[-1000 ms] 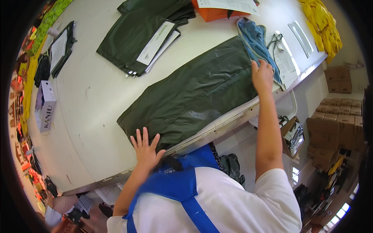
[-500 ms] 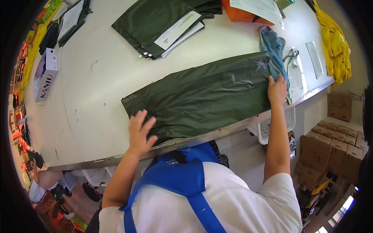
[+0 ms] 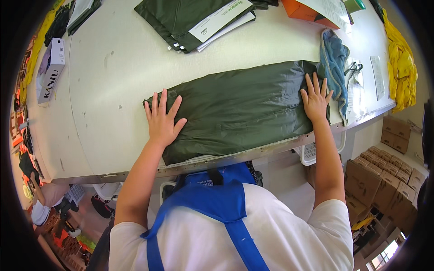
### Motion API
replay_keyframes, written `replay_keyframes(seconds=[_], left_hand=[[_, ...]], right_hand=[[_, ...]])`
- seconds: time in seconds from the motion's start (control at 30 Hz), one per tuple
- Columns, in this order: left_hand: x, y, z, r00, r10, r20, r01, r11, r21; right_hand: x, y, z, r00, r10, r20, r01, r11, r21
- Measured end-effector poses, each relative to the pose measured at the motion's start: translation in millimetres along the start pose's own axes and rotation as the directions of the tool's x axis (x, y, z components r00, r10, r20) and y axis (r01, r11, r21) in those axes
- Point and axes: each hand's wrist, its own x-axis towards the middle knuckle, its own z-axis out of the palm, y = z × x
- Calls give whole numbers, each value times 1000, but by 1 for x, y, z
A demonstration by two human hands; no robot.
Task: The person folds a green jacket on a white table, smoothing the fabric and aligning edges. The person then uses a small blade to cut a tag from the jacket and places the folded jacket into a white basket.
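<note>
A dark green, shiny folded garment or sheet (image 3: 239,108) lies lengthwise along the table's near edge. My left hand (image 3: 163,119) rests flat on its left end, fingers spread. On its right end my right hand (image 3: 315,99) presses down, palm flat and fingers apart. Just beyond the right hand, a blue cloth (image 3: 334,63) lies against the green piece. Its exact kind I cannot tell from this folded shape.
A stack of dark green folded pieces with white cards (image 3: 181,22) lies at the far side. An orange box (image 3: 307,16) stands at the back right, a white box (image 3: 52,70) at the left. Yellow fabric (image 3: 401,67) hangs over the right end. Cartons (image 3: 361,180) are stacked below right.
My left hand has come up and down onto the green piece's left end. My right hand has shifted from its right edge onto its top. The view has tilted slightly.
</note>
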Motion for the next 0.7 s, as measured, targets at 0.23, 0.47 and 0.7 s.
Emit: replay_keyframes(seconds=[0.23, 0.47, 0.7], left_hand=[[-50, -9, -16, 723, -686, 81, 579, 538, -613], [-29, 39, -124, 812, -328, 482, 362, -365, -858], [77, 186, -156, 929, 344, 137, 244, -289, -926]], right_hand=[[-28, -160, -99, 979, -78, -188, 193, 50, 980], [-51, -187, -30, 990, -134, -45, 70, 187, 980], [-49, -144, -9, 969, -94, 229, -241, -134, 961]])
